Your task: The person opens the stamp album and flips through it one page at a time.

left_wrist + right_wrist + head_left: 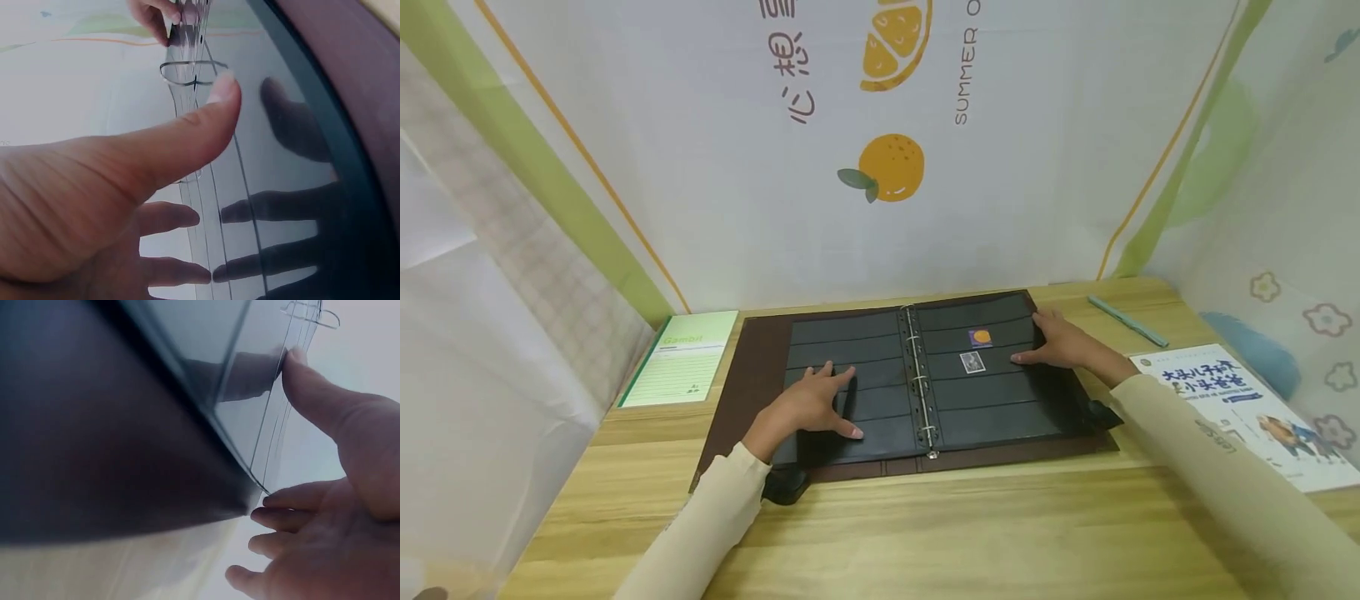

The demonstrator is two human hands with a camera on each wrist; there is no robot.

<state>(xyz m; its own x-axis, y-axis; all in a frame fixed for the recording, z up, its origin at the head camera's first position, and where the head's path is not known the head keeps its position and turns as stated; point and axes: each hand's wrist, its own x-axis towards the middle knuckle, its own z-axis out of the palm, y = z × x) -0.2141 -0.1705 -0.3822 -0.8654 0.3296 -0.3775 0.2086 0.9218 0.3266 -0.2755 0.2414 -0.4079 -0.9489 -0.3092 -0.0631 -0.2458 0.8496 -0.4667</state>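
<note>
Bare wooden tabletop (940, 533) lies nearest, crossed by two cream sleeves coming in from five and seven o'clock. Just past it an open ring binder (752, 367) with a brown cover lies flat in the middle of the table, its black pocket pages spread either side of the metal rings (919, 375).

On the left page (842, 350), the left hand (808, 404) lies flat, fingers straight and spread, thumb out toward the rings; it presses the sheet and grips nothing. The left wrist view shows the fingertips (206, 273) meeting their own reflection on the glossy plastic.

On the right page (1000, 400), the right hand (1063, 342) rests at about two o'clock of the binder, over the page's outer edge. Its thumb lies on the sheet, and the right wrist view shows the other fingers (275, 519) loosely bent at the page edge, below the sheet; whether they actually pinch it I cannot tell.

The pockets of the right page hold two stamps near the rings: a grey one (972, 362), and just beyond it, one row farther, an orange one (980, 337). The left page's strips look empty of stamps.

Beside the binder at nine o'clock lies a green notepad (681, 358). At three o'clock a printed booklet (1247, 408) lies, and farther back at one o'clock a pale teal pen (1127, 320), before the white backdrop (880, 150) printed with oranges.
</note>
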